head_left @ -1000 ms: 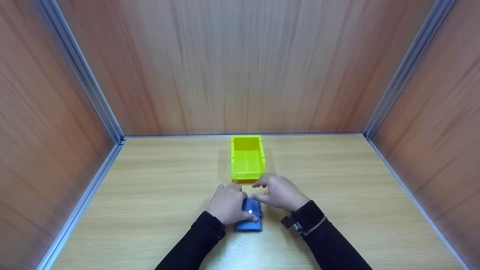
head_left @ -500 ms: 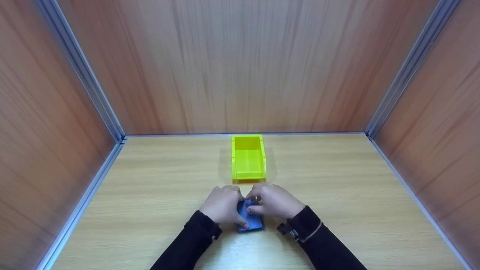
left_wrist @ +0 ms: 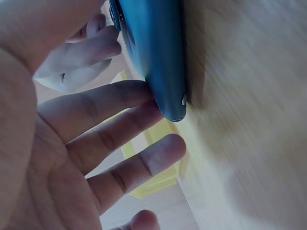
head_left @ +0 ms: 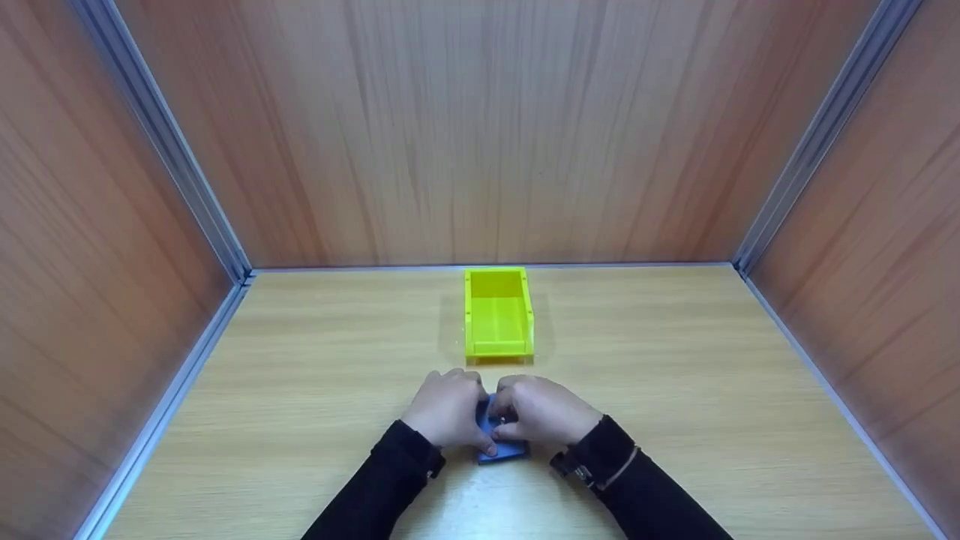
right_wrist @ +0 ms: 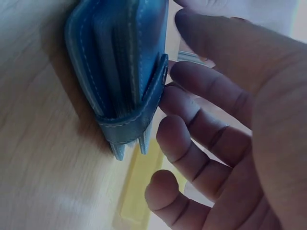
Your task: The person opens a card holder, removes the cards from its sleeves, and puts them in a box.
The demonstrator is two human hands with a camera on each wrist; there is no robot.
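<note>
- The blue wallet (head_left: 501, 444) lies flat on the wooden table (head_left: 675, 420), near the person's edge and in line with the yellow bin (head_left: 499, 313), which stands a little further off toward the back wall; wallet and bin are apart, with bare table between them.
- Its long axis runs away from the person toward the bin; only its near end shows in the head view, the rest being under the two hands.
- The left hand (head_left: 448, 409) rests over the wallet's left side; in the left wrist view its fingers (left_wrist: 103, 103) lie nearly straight, their tips touching the wallet's edge (left_wrist: 158, 57); they press rather than curl round it.
- The right hand (head_left: 541, 411) comes in from the right side; its fingers (right_wrist: 192, 120) are loosely bent, and their tips meet the strap (right_wrist: 153, 103) at the wallet's open edge, where the stacked inner leaves show.
- Both hands are about equally near, the wallet lying between them and under the fingertips; whether the right hand truly pinches the strap I cannot tell.
</note>
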